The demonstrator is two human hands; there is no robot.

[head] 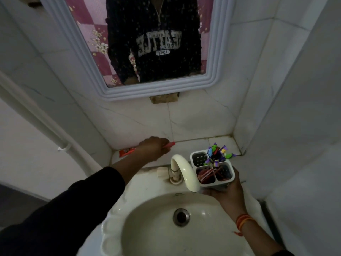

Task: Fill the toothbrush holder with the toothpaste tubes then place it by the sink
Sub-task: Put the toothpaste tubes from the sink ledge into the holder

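My right hand (227, 193) holds a white four-compartment toothbrush holder (212, 168) from below, just right of the tap. Its far right cell is packed with purple and green toothbrushes (217, 151), and red toothpaste tubes (206, 175) lie in its near cells. My left hand (153, 146) reaches to the tiled ledge behind the sink and is closed around a red toothpaste tube (127, 151). The tube's flat end sticks out left of the hand and its red cap end (170, 144) out to the right.
A cream tap (181, 170) arches over the white sink basin (140, 224), whose drain (181, 217) is at centre. A white-framed mirror (156, 89) hangs above the ledge. Tiled walls close in on both sides, and a white pipe (36, 115) runs down the left.
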